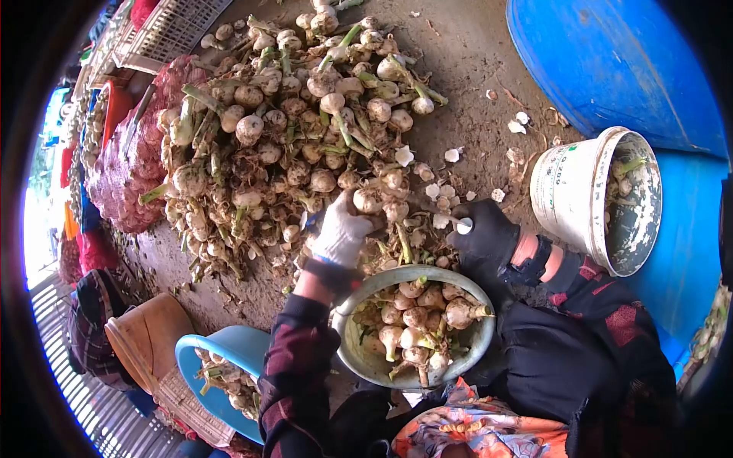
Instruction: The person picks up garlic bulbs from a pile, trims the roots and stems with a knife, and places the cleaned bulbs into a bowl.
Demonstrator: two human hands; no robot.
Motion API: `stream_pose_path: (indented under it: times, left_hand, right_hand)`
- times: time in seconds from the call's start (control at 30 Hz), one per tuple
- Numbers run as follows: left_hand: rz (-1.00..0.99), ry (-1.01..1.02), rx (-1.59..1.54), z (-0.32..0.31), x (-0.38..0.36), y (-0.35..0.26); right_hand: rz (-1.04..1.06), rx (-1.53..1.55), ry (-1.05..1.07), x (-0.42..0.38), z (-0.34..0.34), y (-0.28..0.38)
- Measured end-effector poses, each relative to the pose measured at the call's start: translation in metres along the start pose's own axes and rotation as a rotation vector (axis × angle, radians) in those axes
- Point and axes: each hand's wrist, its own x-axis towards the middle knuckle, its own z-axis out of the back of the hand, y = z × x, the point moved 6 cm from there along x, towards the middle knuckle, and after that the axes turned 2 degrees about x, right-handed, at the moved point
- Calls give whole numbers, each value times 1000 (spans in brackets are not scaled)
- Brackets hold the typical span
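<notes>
My left hand, in a white glove, is closed on a garlic bulb at the near edge of a large heap of garlic with stalks and roots. My right hand, in a black glove, is wrapped round a tool with a pale round end; the rest of the tool is hard to make out. Just below both hands, a green-grey basin holds several garlic bulbs with short stems.
A white bucket lies tipped at the right beside blue barrels. A blue basin of garlic and an orange bucket are at lower left. Red mesh sacks and a crate stand at upper left.
</notes>
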Motion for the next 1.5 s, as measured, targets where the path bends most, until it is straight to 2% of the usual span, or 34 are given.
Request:
stream_pose_path:
  times: [0.07,0.1,0.17,0.2,0.27,0.3,0.33,0.4,0.43,0.5,0.53,0.6,0.63,0.73,0.77,0.8,0.87,0.9,0.93,1.0,1.03,1.07,1.13,1.17,1.2,1.27,1.3,1.33,1.4,1.43,1.47,1.5]
  left_hand:
    - [-18,98,34,-5,-14,-6]
    - [0,102,-68,-16,-27,-17]
    - [-12,152,-333,-25,-40,-6]
    - [-131,365,-110,-40,-49,-24]
    - [-210,297,398,-51,-67,-37]
    - [-263,339,151,-51,-68,-21]
    - [-307,310,214,-46,-68,-9]
    - [-426,282,11,-43,-75,4]
    - [-425,284,10,-43,-73,2]
    - [-457,300,505,-48,-71,-1]
    - [-459,298,504,-53,-76,-10]
    - [19,275,263,-63,-82,-9]
    - [-166,400,113,-74,-87,-21]
    - [-107,420,268,-79,-92,-14]
    - [-107,286,263,-71,-92,2]
    - [-107,290,262,-65,-89,4]
    - [-109,598,290,-65,-92,4]
    - [-231,584,448,-93,-107,-35]
    - [-243,558,501,-93,-110,-44]
    - [-77,386,329,-87,-103,-62]
    - [-191,316,422,-82,-95,-66]
    - [-236,264,505,-75,-90,-63]
    - [-271,173,362,-62,-82,-40]
    - [-179,36,42,-59,-80,-27]
    - [-187,64,25,-63,-77,-30]
    - [-212,134,-557,-76,-73,-31]
    - [-55,164,-579,-65,-66,-10]
    - [-102,36,-361,-66,-62,-10]
    - [-145,117,-317,-73,-67,-16]
    - [-160,229,-441,-79,-71,-19]
    - [-159,231,-439,-79,-74,-22]
    - [-165,238,-160,-80,-78,-25]
  right_hand:
    - [185,-229,-27,-2,-1,22]
    - [335,-250,-84,-5,2,43]
    - [411,-284,-129,-7,3,63]
    - [486,-321,-168,-10,5,73]
    - [513,-351,-169,-12,6,82]
    - [535,-352,-152,-13,5,85]
    - [559,-352,-133,-15,4,87]
    - [562,-364,-124,-16,1,85]
    - [561,-378,-115,-17,0,83]
    - [571,-341,-101,-18,-1,80]
    - [585,-305,-86,-18,-1,79]
    - [573,-281,-69,-18,-3,69]
    - [563,-253,-52,-17,-4,66]
    - [539,-230,-7,-17,-12,55]
    - [523,-268,6,-15,-18,46]
    - [520,-270,4,-12,-22,37]
    - [275,-285,-62,0,-19,1]
    - [137,-314,-32,1,-10,-40]
    - [11,-337,11,2,-3,-73]
    - [-17,-371,-51,-8,12,-47]
    - [0,-165,-167,-10,10,-42]
    - [103,-77,-182,-10,11,-32]
    - [87,150,-178,-13,9,-7]
    - [24,221,-117,-15,6,0]
    - [-57,382,-33,-17,-5,2]
    - [-38,506,21,-25,-2,43]
    - [-39,488,32,-26,-9,43]
    - [-41,485,37,-26,-11,42]
    - [51,532,-82,-24,-6,44]
    - [122,281,-91,-21,3,47]
    - [121,282,-94,-17,9,47]
    - [326,137,-95,-19,17,61]
